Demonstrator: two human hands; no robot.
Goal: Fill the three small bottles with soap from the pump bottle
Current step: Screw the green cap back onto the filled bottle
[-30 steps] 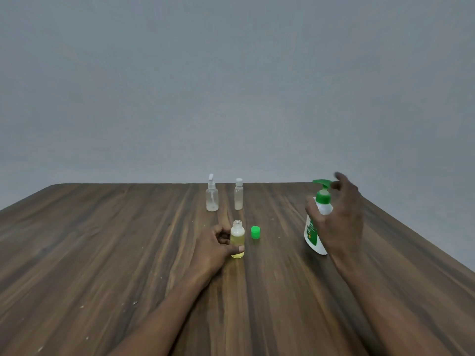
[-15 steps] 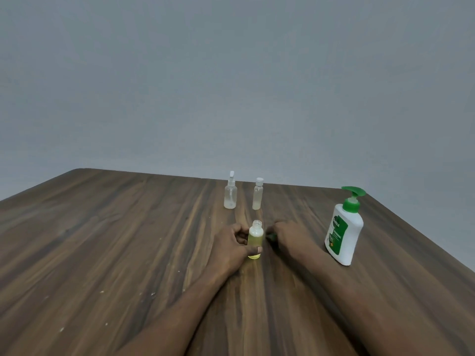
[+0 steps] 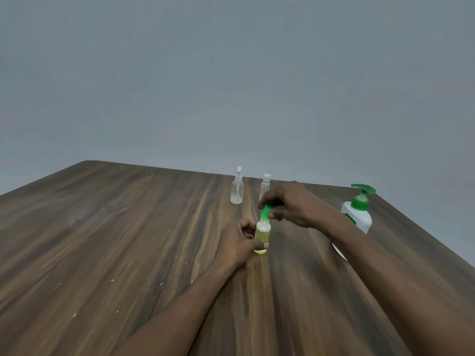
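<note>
A small bottle [image 3: 262, 235] filled with yellow soap stands on the wooden table [image 3: 128, 240]. My left hand [image 3: 236, 241] grips its body from the left. My right hand [image 3: 290, 205] pinches the green cap [image 3: 266, 211] and holds it tilted on the bottle's neck. Farther back stand two clear small bottles: a spray-top one [image 3: 237, 188] and a white-capped one [image 3: 265, 185], partly behind my right hand. The white pump bottle [image 3: 358, 211] with a green pump stands to the right, its lower part hidden by my right forearm.
A grey wall rises behind the table. The table's right edge runs close past the pump bottle. Small pale specks lie on the wood at the near left.
My right hand left the pump bottle, picked up the green cap from the table beside the yellow bottle and brought it onto the bottle's neck. My left hand kept holding the bottle.
</note>
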